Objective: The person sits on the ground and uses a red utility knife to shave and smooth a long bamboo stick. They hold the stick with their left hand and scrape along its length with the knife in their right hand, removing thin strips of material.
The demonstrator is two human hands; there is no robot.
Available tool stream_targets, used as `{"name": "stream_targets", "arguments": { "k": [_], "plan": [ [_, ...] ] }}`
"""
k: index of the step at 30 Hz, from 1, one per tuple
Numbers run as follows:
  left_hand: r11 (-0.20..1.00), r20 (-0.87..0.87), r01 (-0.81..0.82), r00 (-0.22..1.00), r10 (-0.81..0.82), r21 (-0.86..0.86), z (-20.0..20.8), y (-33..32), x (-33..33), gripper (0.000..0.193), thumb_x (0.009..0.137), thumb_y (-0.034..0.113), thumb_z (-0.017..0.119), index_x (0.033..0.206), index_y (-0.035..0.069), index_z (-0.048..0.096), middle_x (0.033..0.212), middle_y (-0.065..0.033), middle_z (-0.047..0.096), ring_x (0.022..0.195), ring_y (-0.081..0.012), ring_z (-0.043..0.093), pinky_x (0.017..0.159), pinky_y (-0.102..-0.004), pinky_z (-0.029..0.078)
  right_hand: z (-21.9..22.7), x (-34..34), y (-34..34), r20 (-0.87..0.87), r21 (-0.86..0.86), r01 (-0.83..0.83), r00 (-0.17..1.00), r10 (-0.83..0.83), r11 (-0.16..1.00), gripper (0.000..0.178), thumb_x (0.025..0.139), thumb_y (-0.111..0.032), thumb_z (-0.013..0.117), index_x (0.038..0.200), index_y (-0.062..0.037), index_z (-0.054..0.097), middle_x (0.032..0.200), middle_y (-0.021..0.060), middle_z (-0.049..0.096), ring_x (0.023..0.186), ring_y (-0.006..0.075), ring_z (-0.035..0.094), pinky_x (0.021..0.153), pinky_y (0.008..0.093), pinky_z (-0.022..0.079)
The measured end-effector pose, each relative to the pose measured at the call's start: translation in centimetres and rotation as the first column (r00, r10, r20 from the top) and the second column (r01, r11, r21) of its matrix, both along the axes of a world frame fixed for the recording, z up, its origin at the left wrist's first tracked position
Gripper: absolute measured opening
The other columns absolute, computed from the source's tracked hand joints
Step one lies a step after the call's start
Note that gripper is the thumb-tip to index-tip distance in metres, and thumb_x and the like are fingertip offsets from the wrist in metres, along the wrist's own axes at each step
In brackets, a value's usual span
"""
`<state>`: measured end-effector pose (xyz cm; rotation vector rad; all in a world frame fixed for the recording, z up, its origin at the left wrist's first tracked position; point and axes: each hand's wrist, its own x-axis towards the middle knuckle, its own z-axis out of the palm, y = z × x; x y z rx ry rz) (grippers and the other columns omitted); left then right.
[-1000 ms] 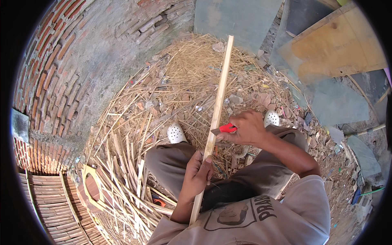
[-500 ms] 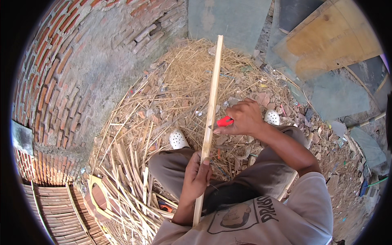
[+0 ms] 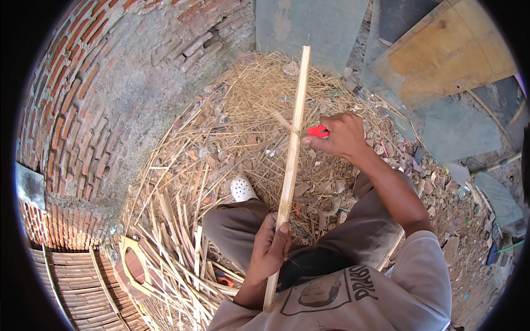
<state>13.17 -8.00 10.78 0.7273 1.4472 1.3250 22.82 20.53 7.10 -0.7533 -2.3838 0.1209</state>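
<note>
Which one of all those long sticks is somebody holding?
The pale strip gripped by the left hand, running up the picture's middle; the other strips lie heaped at the left.

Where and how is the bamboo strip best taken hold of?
Probably around its lower part, coming from the left: the bamboo strip is long and narrow, easily wrapped, and that stretch lies away from the red-handled knife, which is on the right side, farther up.
</note>
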Motion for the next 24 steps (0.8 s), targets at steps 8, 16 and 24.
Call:
{"name": "stream_targets", "arguments": {
  "k": [8,16,24],
  "plan": [
    [0.998,0.042,0.060,0.997,-0.058,-0.025,0.0,-1.6,1.1,0.020,0.103,0.016,0.043,0.118,0.003,0.047,0.063,0.0028,0.044,0.049,-0.0031,0.037,0.045,-0.0190,0.032,1.0,0.8,4.7,0.116,-0.155,0.153,0.984,-0.136,0.976,0.072,0.074,-0.078,0.055,0.069,-0.0084,0.070,0.054,0.0121,0.059,0.057,0.0312,0.063,0.054,0.0432,0.048],
    [0.992,0.048,0.104,0.994,-0.101,-0.071,-0.3,-3.7,1.6,0.022,0.102,0.018,0.046,0.118,0.003,0.047,0.067,0.0051,0.044,0.052,-0.0010,0.036,0.047,-0.0184,0.031,1.0,2.2,8.7,0.157,-0.190,0.271,0.957,-0.243,0.944,0.074,0.077,-0.079,0.051,0.075,-0.0073,0.071,0.067,0.0169,0.065,0.072,0.0354,0.065,0.070,0.0467,0.050],
    [0.939,0.227,0.322,0.930,-0.290,-0.123,-0.6,-7.0,3.9,0.019,0.101,0.013,0.048,0.117,0.004,0.050,0.071,0.0082,0.042,0.057,0.0005,0.035,0.052,-0.0183,0.029,-2.9,9.1,15.6,0.156,-0.494,0.552,0.817,-0.556,0.672,0.084,0.081,-0.082,0.038,0.066,-0.0030,0.063,0.066,0.0186,0.061,0.071,0.0353,0.062,0.069,0.0457,0.047]
  ]
}}
